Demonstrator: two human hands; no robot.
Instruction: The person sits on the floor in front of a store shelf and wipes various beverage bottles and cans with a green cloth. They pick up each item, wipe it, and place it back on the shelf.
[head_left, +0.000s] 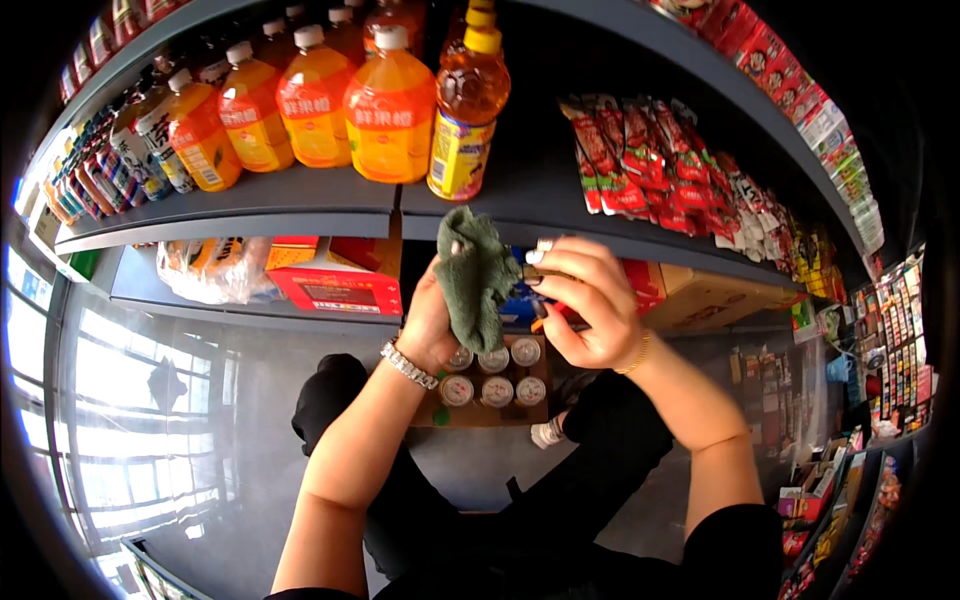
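Note:
My left hand (431, 322) holds a crumpled green cloth (478, 281) in front of the shelf edge. Just right of the cloth, my right hand (589, 304) is raised with its fingers bent and apart; nothing shows in its grip. Beyond the cloth, a bottle with a yellow cap (466, 112) stands at the front of the shelf. Left of it is a row of orange drink bottles (391, 112) with white caps. Below my hands, a cardboard tray of cans (496, 391) rests on the floor between my legs, partly hidden by the cloth and my left hand.
Red snack packets (652, 161) lie on the shelf's right part. A red carton (337, 289) and a plastic-wrapped pack (214, 270) sit on the lower shelf at left, a brown cardboard box (697, 296) at right. Stocked shelves (892, 345) stand far right.

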